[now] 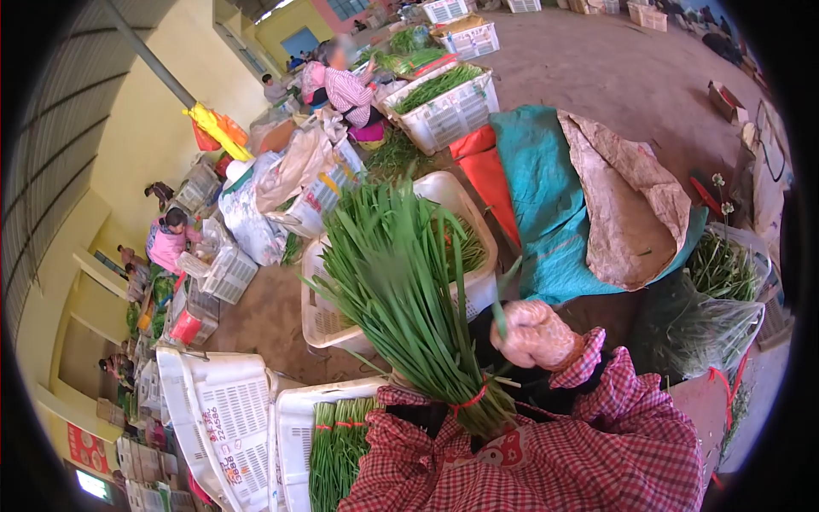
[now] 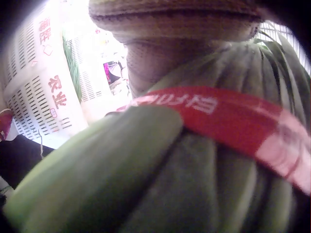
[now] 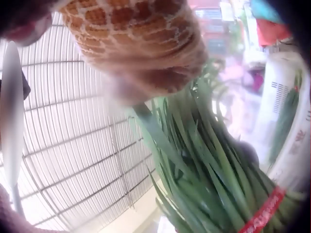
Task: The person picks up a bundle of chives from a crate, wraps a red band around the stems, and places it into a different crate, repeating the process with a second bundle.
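Red band (image 1: 471, 398) round bunch (image 1: 426, 316), presumably to keep stems together; leaf (image 1: 500, 322) pinched in right fingers (image 1: 514, 341) beside bunch; left hand (image 2: 158, 60) at bunch, fingers unclear.

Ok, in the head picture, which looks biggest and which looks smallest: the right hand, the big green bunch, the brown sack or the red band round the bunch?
Largest to smallest, as they look there:
1. Big green bunch
2. Brown sack
3. Right hand
4. Red band round the bunch
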`<state>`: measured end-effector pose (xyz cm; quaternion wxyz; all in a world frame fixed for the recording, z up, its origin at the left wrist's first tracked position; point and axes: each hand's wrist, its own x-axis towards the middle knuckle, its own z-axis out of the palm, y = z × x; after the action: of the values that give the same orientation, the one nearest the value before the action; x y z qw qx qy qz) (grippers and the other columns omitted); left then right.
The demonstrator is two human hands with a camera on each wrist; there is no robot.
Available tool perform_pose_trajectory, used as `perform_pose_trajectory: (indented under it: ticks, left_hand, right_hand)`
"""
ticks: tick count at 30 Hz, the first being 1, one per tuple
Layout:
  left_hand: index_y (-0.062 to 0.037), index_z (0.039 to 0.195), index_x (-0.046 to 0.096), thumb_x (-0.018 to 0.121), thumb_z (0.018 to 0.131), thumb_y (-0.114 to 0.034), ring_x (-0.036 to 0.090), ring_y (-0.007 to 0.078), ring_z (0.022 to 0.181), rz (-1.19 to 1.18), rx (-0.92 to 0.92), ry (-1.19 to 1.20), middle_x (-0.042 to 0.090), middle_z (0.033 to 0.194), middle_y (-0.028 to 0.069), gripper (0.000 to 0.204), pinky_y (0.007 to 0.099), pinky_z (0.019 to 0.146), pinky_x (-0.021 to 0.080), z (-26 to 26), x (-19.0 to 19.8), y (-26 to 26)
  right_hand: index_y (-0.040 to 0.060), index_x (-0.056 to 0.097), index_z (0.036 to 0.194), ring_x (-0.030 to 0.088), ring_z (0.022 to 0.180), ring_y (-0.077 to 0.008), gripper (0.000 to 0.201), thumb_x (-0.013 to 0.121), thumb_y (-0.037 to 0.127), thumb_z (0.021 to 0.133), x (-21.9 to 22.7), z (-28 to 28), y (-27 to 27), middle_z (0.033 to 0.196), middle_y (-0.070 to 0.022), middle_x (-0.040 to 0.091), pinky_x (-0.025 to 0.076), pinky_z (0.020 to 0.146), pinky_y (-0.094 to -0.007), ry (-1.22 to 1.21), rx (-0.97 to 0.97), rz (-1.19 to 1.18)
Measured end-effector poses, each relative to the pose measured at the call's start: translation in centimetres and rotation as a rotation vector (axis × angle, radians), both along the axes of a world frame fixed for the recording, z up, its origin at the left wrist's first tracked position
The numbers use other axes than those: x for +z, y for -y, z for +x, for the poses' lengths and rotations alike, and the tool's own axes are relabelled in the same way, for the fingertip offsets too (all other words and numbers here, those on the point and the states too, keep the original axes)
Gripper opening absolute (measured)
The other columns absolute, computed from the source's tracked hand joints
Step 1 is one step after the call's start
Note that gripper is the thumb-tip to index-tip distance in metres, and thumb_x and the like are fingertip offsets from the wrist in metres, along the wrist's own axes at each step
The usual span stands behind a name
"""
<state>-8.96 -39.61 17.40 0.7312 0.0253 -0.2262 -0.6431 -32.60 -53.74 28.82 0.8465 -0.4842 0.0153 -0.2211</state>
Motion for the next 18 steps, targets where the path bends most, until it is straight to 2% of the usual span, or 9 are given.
perform_pose_trajectory:
  ticks: [2, 3, 4, 6, 8, 10, 13, 15, 18]
  left_hand:
    - [-0.0077, 0.139, 0.045, 0.046, 0.098, -0.046, 0.056, 0.0284, 0.117, 0.0, 0.019, -0.023, 0.054, 0.133, 0.0127, 0.056, 0.0428, 0.097, 0.05, -0.1, 0.0, 0.3]
    - [-0.0075, 0.138, 0.046, 0.047, 0.097, -0.047, 0.057, 0.0288, 0.116, 0.0, 0.03, -0.034, 0.055, 0.132, 0.013, 0.057, 0.0432, 0.096, 0.05, -0.1, 0.0, 0.5]
    - [-0.0073, 0.138, 0.047, 0.047, 0.097, -0.048, 0.058, 0.0293, 0.115, 0.0, 0.042, -0.045, 0.056, 0.131, 0.0132, 0.058, 0.0437, 0.095, 0.051, -0.2, 0.0, 0.6]
    - [-0.0069, 0.136, 0.049, 0.048, 0.096, -0.05, 0.059, 0.0301, 0.113, 0.003, 0.06, -0.069, 0.057, 0.129, 0.0136, 0.059, 0.0447, 0.094, 0.052, -0.2, 0.0, 0.8]
    - [-0.0065, 0.135, 0.051, 0.05, 0.095, -0.052, 0.06, 0.0309, 0.111, 0.001, 0.068, -0.09, 0.059, 0.127, 0.0141, 0.06, 0.0457, 0.092, 0.053, -0.3, 0.0, 1.0]
    - [-0.0065, 0.136, 0.05, 0.049, 0.095, -0.052, 0.059, 0.0306, 0.112, 0.021, 0.065, -0.026, 0.057, 0.129, 0.0143, 0.061, 0.0453, 0.094, 0.053, -0.1, 0.0, 0.9]
    - [-0.0067, 0.139, 0.045, 0.048, 0.095, -0.05, 0.055, 0.0295, 0.119, -0.005, 0.0, 0.178, 0.052, 0.135, 0.0151, 0.062, 0.0437, 0.099, 0.049, 1.5, -2.0, 0.2]
    - [-0.0067, 0.14, 0.044, 0.047, 0.096, -0.05, 0.054, 0.0291, 0.12, 0.094, 0.03, 0.117, 0.051, 0.136, 0.0154, 0.062, 0.0439, 0.099, 0.049, 2.1, -3.7, -1.2]
    - [-0.0064, 0.141, 0.042, 0.045, 0.096, -0.05, 0.053, 0.0295, 0.122, 0.159, 0.066, 0.051, 0.05, 0.137, 0.0161, 0.062, 0.0443, 0.101, 0.047, 1.5, -2.9, -1.1]
  right_hand:
    - [-0.0068, 0.061, 0.114, 0.062, 0.056, -0.0182, 0.036, 0.068, 0.019, 0.09, 0.3, -1.5, 1.8, 0.082, -0.0183, 0.07, 0.051, 0.051, -0.0271, 0.036, 0.448, -0.366]
    - [-0.0072, 0.057, 0.124, 0.068, 0.071, -0.022, 0.046, 0.069, 0.021, 0.09, 1.2, -0.7, 2.7, 0.098, -0.0229, 0.069, 0.055, 0.06, -0.0297, 0.384, 0.606, -0.452]
    - [-0.0069, 0.06, 0.122, 0.068, 0.084, -0.0243, 0.043, 0.069, 0.02, 0.09, 2.0, -0.3, 3.2, 0.114, -0.0239, 0.065, 0.056, 0.068, -0.0316, 0.497, 0.655, -0.5]
    - [-0.0066, 0.063, 0.119, 0.068, 0.088, -0.0265, 0.036, 0.068, 0.016, 0.091, 4.9, -2.4, 2.9, 0.121, -0.0236, 0.062, 0.056, 0.072, -0.0318, 0.175, 0.551, -0.467]
    - [0.0011, 0.066, 0.115, 0.065, 0.081, -0.016, 0.027, 0.068, 0.01, 0.089, 5.0, -1.4, 1.6, 0.107, -0.0123, 0.068, 0.054, 0.072, -0.032, 0.227, 0.028, -0.821]
    - [0.0045, 0.068, 0.107, 0.064, 0.071, -0.0167, 0.017, 0.061, 0.005, 0.091, 5.6, -0.4, 0.2, 0.092, -0.0092, 0.067, 0.052, 0.065, -0.0294, -0.076, -0.041, -0.549]
    - [0.0067, 0.068, 0.105, 0.066, 0.07, -0.0204, 0.017, 0.062, 0.006, 0.089, 4.4, 2.9, -0.8, 0.088, -0.0098, 0.069, 0.053, 0.066, -0.0315, -0.086, -0.237, -0.671]
    - [0.0042, 0.067, 0.107, 0.062, 0.067, -0.009, 0.016, 0.065, 0.01, 0.092, 4.5, 4.1, -1.3, 0.084, -0.0041, 0.067, 0.051, 0.059, -0.0253, -0.215, -0.326, -0.712]
    - [0.0039, 0.067, 0.106, 0.06, 0.065, -0.0075, 0.017, 0.067, 0.013, 0.091, 3.8, 5.3, -1.4, 0.078, -0.0023, 0.065, 0.05, 0.058, -0.0241, -0.158, -0.35, -0.686]
